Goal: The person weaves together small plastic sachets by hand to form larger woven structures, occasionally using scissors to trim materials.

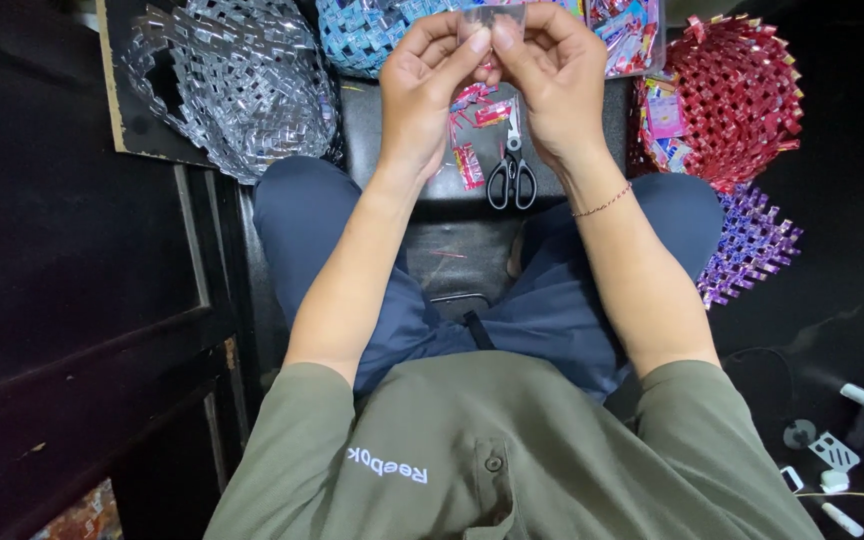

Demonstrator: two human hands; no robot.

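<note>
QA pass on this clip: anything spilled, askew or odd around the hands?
Nothing broken. A few red wrapper strips lie scattered loose on the dark surface beside the scissors, which rest shut. Both hands, left hand and right hand, pinch one small clear strip between the fingertips. The woven baskets look intact.

Looks like a little home craft corner, somebody's floor workspace rather than a proper shop. Just beyond the fingers [472,45] there's a blue woven basket [367,30] made of folded wrappers, off to their left a silvery woven piece [237,85] on a dark board, and to their right a red woven basket [737,95] with a purple woven one [752,245] below it. Directly under the fingers, a dark mat [452,200] holds loose wrapper strips [472,150] and black-handled scissors [512,175]. Dark wooden furniture [72,300] runs along the far left, and small household bits [832,450] lie on the floor, low to the right.
</note>
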